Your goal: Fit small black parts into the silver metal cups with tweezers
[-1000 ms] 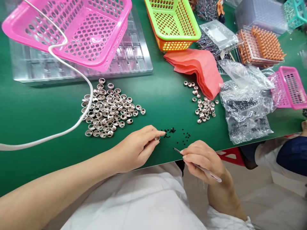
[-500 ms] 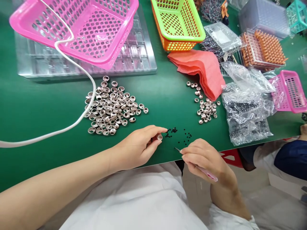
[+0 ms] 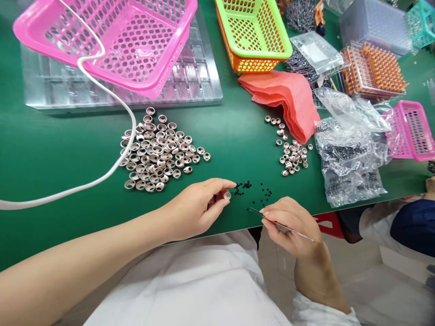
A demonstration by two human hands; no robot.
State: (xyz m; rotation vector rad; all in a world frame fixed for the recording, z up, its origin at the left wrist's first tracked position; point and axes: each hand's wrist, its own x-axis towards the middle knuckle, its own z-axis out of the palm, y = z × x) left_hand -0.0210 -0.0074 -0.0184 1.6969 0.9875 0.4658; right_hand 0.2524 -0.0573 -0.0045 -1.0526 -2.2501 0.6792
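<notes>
My left hand [image 3: 195, 206] is closed around a small metal ring-shaped cup [image 3: 227, 195], its open face turned to the right. In my right hand [image 3: 294, 224] is a pair of tweezers [image 3: 283, 226], their thin tips pointing left and down at the table. Near those tips lie several tiny black pieces [image 3: 265, 192], with a denser cluster of them [image 3: 245, 185] just past my left fingertips. A single dark speck sits right at the tips; whether they grip it I cannot tell. Beyond my left hand spreads a large pile of metal cups [image 3: 159, 149]. A smaller pile [image 3: 294, 156] lies farther right.
A white cable [image 3: 117, 167] crosses the left of the green table. Behind stand a pink basket [image 3: 159, 68] on a clear compartment tray [image 3: 204, 93] and a green basket [image 3: 258, 50]. A red cloth [image 3: 285, 93] and plastic bags [image 3: 350, 167] lie right. Another person's sleeve [image 3: 414, 224] shows far right.
My right hand has turned, so the tweezers now show edge-on with their tips near a black speck. The left hand stays in place with the metal cup.
</notes>
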